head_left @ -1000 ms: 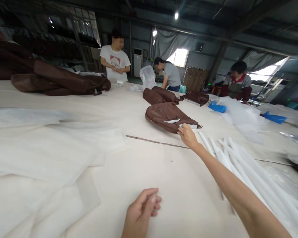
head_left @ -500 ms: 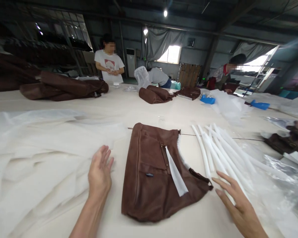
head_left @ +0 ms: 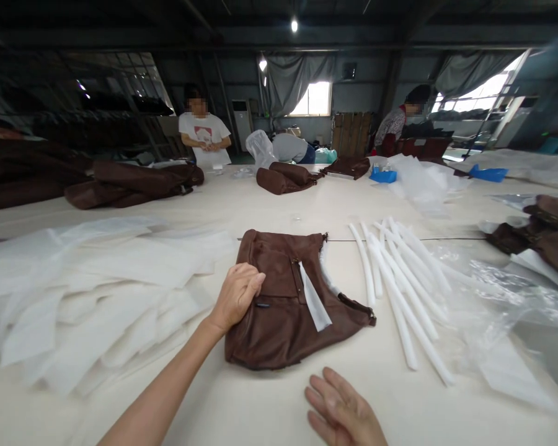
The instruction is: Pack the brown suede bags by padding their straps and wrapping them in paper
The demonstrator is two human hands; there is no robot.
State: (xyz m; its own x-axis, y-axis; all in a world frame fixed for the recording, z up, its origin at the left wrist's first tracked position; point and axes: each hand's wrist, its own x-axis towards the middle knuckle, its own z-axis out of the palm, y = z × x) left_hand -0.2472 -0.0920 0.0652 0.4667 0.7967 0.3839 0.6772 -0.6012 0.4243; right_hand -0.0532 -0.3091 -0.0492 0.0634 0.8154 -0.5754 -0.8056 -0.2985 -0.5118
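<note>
A brown leather handbag lies on the pale table in front of me, its curved opening facing right. A white paper strip hangs from the zip on its front, and white wrapping shows along the strap. My left hand has its fingers closed over the bag's left side, with the fingertips partly hidden. Nearer to me, below the bag's lower edge, my right hand is open and holds nothing, its fingers apart.
White foam rods lie in a loose heap right of the bag. Overlapping white paper sheets cover the left. Clear plastic and brown bags lie at right. More brown bags and several people are across the table.
My left hand has moved right from beside the bag and taken hold of its left side. My right hand has left the foam rods, moving left and toward me.
</note>
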